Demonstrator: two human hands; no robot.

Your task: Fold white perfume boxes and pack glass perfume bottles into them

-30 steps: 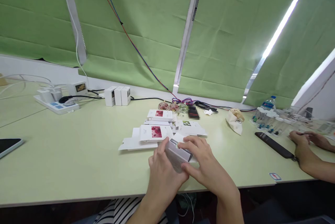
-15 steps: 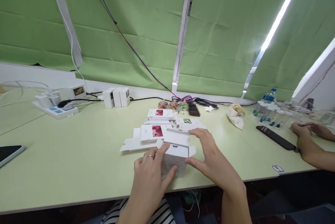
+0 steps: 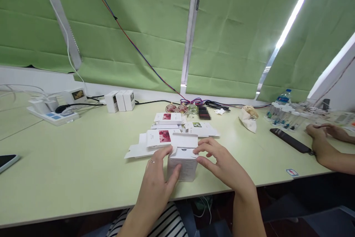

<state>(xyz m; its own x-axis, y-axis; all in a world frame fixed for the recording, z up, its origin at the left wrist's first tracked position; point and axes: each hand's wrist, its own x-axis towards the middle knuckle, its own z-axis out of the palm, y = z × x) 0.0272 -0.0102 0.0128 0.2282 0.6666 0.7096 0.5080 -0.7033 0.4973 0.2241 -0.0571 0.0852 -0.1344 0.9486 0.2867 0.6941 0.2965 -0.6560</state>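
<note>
A small white cardboard box (image 3: pixel 182 168) with fine print on its front stands upright near the table's front edge. Its top lid flap (image 3: pixel 185 140) is raised at the back. My left hand (image 3: pixel 159 176) grips the box from the left, thumb across the front and index finger at the upper left corner. At the upper right corner, thumb and fingertips of my right hand (image 3: pixel 219 159) are closed on the box's side flap, which now lies inward over the top. Just behind are flattened white cartons with red flower pictures (image 3: pixel 164 136) and one with a green picture (image 3: pixel 197 125).
Three round glass bottles (image 3: pixel 182 108) stand at the back before tangled cables. White boxes (image 3: pixel 121 101) and a power strip (image 3: pixel 54 115) are to the left, a phone (image 3: pixel 8 162) at the far left. Rightward lie a paper bag (image 3: pixel 249 118), dark case (image 3: pixel 291 141), clear tubes and another person's hands (image 3: pixel 318 133).
My right hand has moved in from the raised lid to the upper right corner, and the right side flap has folded inward. My left index finger has shifted onto the left flap.
</note>
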